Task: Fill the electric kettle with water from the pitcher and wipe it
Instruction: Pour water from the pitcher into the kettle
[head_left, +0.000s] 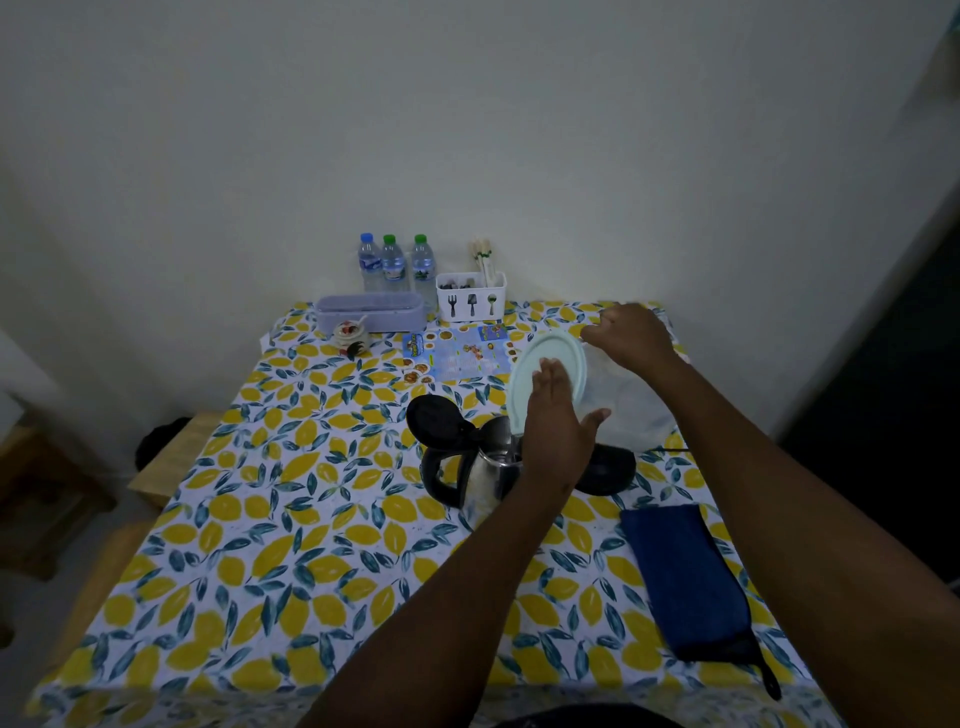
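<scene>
A clear pitcher (623, 395) with a pale green lid (540, 374) is tipped over the open steel kettle (488, 467); the left hand (558, 431) presses flat on the lid; the right hand (631, 335) grips the pitcher's far side (grip blurred); a folded blue cloth (685, 577) lies nearby on the lemon-print tablecloth (291, 519).

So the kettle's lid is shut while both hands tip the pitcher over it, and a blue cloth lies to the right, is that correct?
Not quite: the head view shows the kettle with its lid flipped open. The rest holds: both hands tip the pitcher over it, and the blue cloth lies to the right.
</scene>
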